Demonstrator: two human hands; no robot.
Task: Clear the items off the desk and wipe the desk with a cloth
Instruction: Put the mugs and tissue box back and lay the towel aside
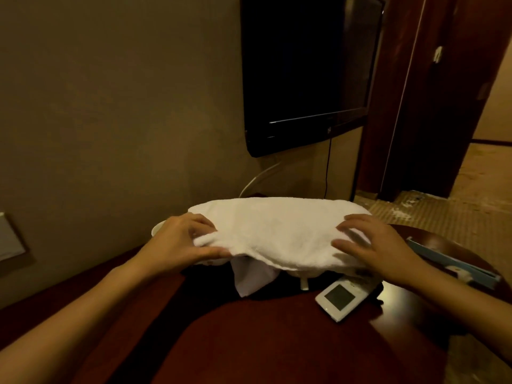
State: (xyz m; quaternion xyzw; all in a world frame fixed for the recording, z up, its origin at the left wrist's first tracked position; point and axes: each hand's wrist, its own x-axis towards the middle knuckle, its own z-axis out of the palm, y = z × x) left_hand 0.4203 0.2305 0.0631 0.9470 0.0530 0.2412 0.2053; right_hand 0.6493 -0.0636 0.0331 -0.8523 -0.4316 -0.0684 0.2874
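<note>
Two hands work a white cloth [277,228] above a dark red desk [263,342]; at the far left a pale wall plate [9,238] sits on the wall; the left hand [180,241] pinches the cloth's left edge between thumb and curled fingers; the cloth spreads across the middle, draped over items that stay hidden beneath it, a white flap hanging below; behind it hangs a black television [304,70]; the right hand [379,248] lies on the cloth's right end, fingers spread and fairly straight, pressing; just below it a white remote [342,299] rests on the desk; furthest right lies a blue box [454,261].
</note>
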